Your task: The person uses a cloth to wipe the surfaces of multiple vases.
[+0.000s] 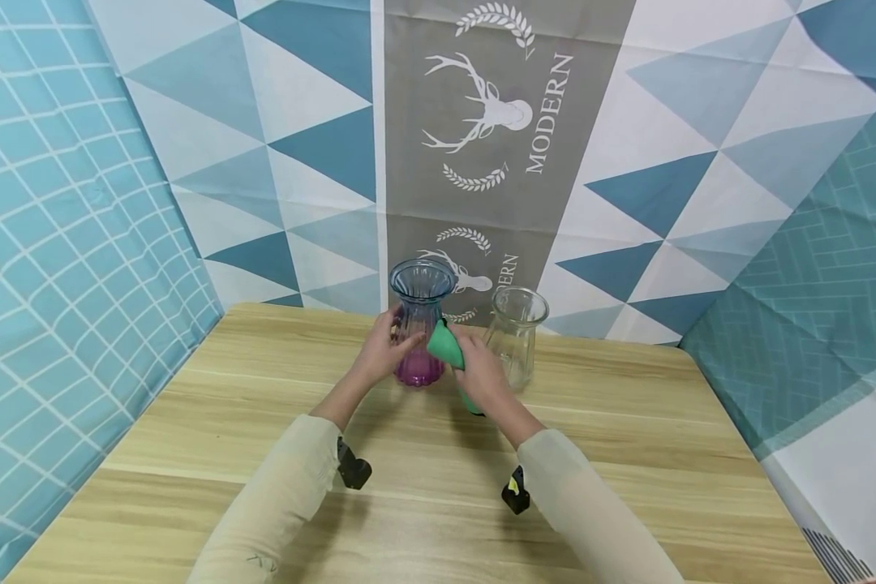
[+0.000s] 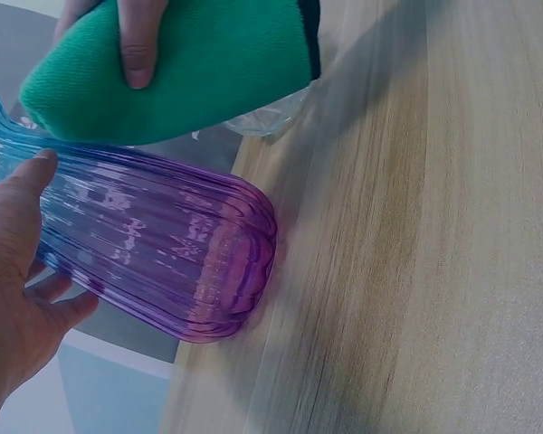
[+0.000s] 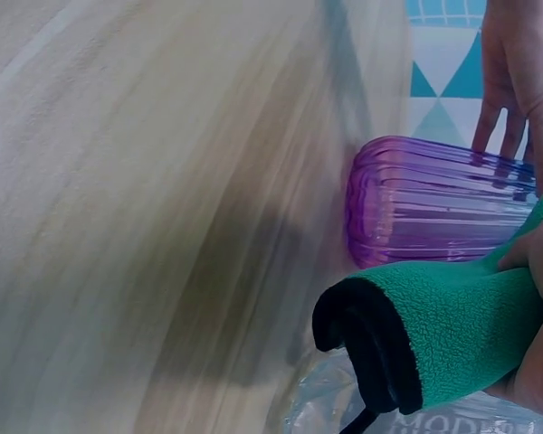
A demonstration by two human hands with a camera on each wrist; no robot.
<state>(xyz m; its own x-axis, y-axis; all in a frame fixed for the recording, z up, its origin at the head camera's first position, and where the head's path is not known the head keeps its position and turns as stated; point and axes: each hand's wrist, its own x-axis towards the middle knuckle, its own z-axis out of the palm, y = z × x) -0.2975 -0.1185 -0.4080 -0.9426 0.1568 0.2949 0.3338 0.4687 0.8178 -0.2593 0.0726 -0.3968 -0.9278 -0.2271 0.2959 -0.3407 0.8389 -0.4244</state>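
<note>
Prob. wiping step: L hand [image 1: 377, 354] grips ribbed blue-to-purple glass vase [image 2: 154, 240], R hand [image 1: 484, 371] pinches black-edged green terry cloth [image 2: 217, 77] beside it; next rub likely needs steady L hold.

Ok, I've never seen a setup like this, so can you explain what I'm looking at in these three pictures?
There's no robot here, just a person's two bare hands. The widest picture comes from a camera on their head, looking forward and down. The other two come from a camera on each wrist, so things there look tipped sideways.

The left hand holds an upright blue-and-purple vase, thumb on one side, fingers on the other. The right hand grips a green cloth with black edging, close to that vase. To the right, a clear vase stands on the wooden table.
</note>
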